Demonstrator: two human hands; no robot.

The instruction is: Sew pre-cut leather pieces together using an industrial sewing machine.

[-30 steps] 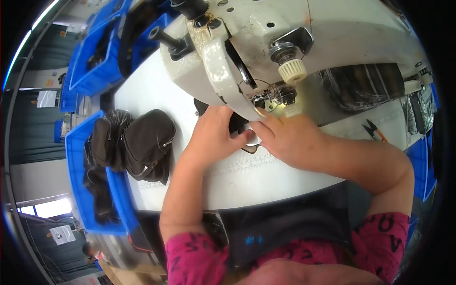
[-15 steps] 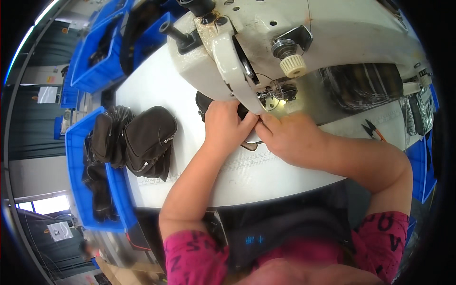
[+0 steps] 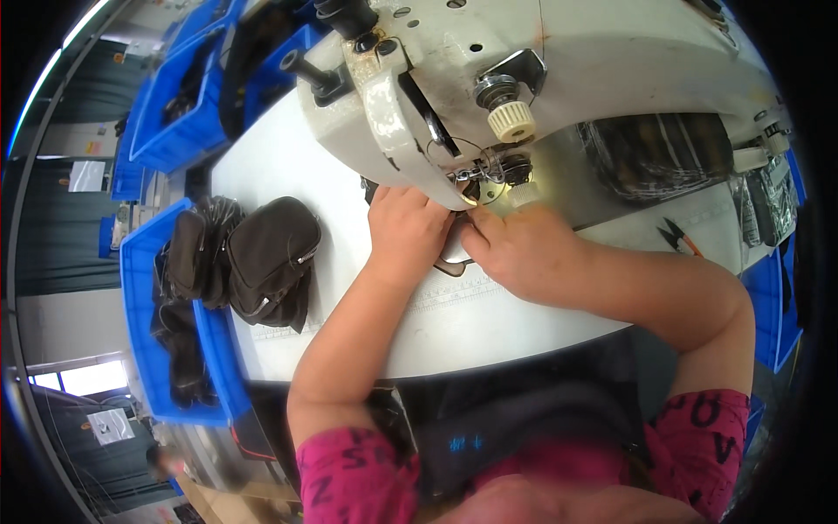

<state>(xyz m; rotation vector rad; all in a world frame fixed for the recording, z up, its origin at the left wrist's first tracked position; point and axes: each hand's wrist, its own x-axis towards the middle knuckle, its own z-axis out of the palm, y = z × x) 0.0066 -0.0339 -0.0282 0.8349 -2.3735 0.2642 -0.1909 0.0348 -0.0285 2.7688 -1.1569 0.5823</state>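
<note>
My left hand [image 3: 410, 231] and my right hand [image 3: 524, 253] are closed on a dark fabric piece [image 3: 370, 189], mostly hidden under the fingers and the machine head. Their fingertips are close together just below the needle area [image 3: 474, 179] of a white sewing machine [image 3: 611, 61]. A small loop-like part [image 3: 451, 268] of the work sticks out below the fingers onto the white table [image 3: 454, 341]. To the left of my left hand, several dark zippered pouches [image 3: 271, 253] are piled.
Blue bins stand at the left [image 3: 223, 384], far left back [image 3: 153, 140] and right edge [image 3: 768, 323]. Orange-handled snips [image 3: 681, 240] lie right of my right hand, near a dark plastic-wrapped pad [image 3: 655, 153] and silvery packets [image 3: 759, 214]. A blurred person [image 3: 163, 458] is in the background.
My left hand has moved up toward the needle area, its thumb now tucked closer to my right hand's fingers. My right hand has shifted only slightly. The pouches stay put.
</note>
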